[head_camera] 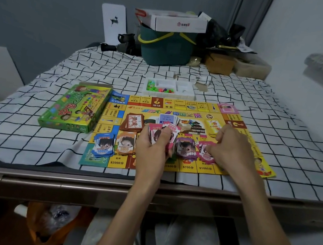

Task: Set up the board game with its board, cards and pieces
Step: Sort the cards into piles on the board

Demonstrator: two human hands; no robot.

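A person's left hand grips a fanned stack of pink paper play-money notes, fingers curled round it, while the right hand pinches the top of a second pink note pile with bent fingers. Both work over a yellow paper game board lying flat on a grid-patterned bed sheet, long axis running 9 to 3 o'clock. A green cardboard game box lies at the board's 9 o'clock, a white plastic piece tray at 12.
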